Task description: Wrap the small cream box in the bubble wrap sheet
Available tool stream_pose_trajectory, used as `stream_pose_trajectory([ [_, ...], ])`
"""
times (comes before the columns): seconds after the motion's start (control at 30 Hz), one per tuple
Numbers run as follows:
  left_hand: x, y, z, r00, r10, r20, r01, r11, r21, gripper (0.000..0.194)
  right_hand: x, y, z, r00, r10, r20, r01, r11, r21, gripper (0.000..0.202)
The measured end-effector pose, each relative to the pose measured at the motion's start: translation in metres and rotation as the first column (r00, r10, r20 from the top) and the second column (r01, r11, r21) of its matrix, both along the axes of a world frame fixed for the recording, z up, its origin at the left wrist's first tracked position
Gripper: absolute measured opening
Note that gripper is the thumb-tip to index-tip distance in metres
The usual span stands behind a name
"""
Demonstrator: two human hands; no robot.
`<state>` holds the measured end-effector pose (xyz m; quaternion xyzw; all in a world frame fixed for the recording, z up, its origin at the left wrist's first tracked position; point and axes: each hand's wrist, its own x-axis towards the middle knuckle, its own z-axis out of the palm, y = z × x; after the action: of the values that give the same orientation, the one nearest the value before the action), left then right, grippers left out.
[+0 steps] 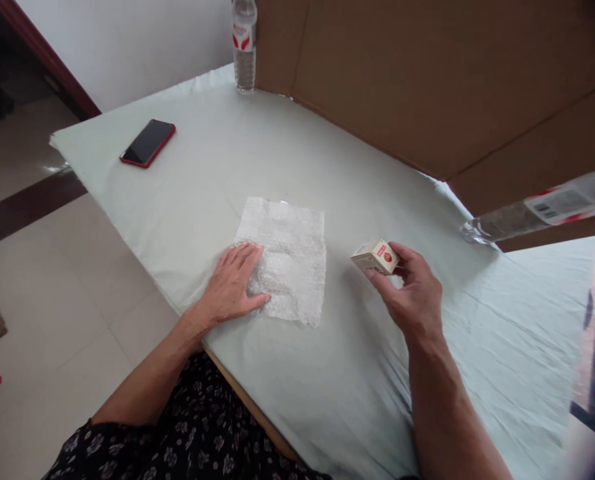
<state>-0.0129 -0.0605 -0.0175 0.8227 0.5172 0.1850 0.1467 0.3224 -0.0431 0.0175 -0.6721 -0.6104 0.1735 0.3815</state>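
A sheet of bubble wrap (292, 257) lies flat on the cloth-covered table. My left hand (234, 280) rests on its left edge, palm down with the fingers stretched out. To the right of the sheet, my right hand (412, 283) grips a small cream-coloured box (377, 257) with red print between thumb and fingers. The box is tilted and appears held just over the cloth. Part of its far side is hidden by my fingers.
A phone in a red case (148, 143) lies at the far left. One water bottle (244, 47) stands at the back; another bottle (542, 208) is at the right by a large cardboard panel (402, 73). The table's left edge (127, 247) drops to a tiled floor.
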Motion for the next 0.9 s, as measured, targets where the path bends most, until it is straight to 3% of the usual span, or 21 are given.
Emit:
stream_pose_trajectory([
  [0.1,0.000,0.001,0.000,1.000,0.007,0.005,-0.007,1.000,0.000,0.094,-0.039,0.005,0.019,0.976,0.217,-0.025,-0.212,0.968,0.137,0.053],
  [0.17,0.000,0.001,-0.001,1.000,0.013,0.014,-0.013,1.000,-0.002,0.097,-0.066,0.012,0.022,0.931,0.366,0.001,-0.360,0.916,0.177,0.052],
  [0.23,0.000,0.001,-0.002,0.999,0.020,0.025,-0.020,1.000,-0.003,0.100,-0.087,0.022,0.014,0.866,0.499,0.021,-0.495,0.853,0.165,0.052],
  [0.33,0.001,0.001,-0.004,0.999,0.024,0.030,-0.024,1.000,-0.001,0.102,-0.105,0.034,-0.012,0.761,0.647,0.033,-0.648,0.759,0.064,0.053],
  [0.5,0.001,0.000,-0.004,0.999,0.015,0.034,-0.015,1.000,0.008,0.101,-0.103,0.035,-0.042,0.757,0.652,-0.036,-0.653,0.757,-0.018,0.071],
  [0.7,0.001,0.001,-0.003,0.999,0.014,0.039,-0.014,1.000,-0.010,0.101,-0.100,0.034,-0.038,0.748,0.663,-0.036,-0.664,0.747,-0.029,0.054],
  [0.9,-0.001,0.000,-0.001,0.996,0.002,0.084,-0.004,1.000,0.014,0.095,-0.101,0.035,-0.036,0.768,0.641,-0.014,-0.641,0.768,0.001,0.052],
])
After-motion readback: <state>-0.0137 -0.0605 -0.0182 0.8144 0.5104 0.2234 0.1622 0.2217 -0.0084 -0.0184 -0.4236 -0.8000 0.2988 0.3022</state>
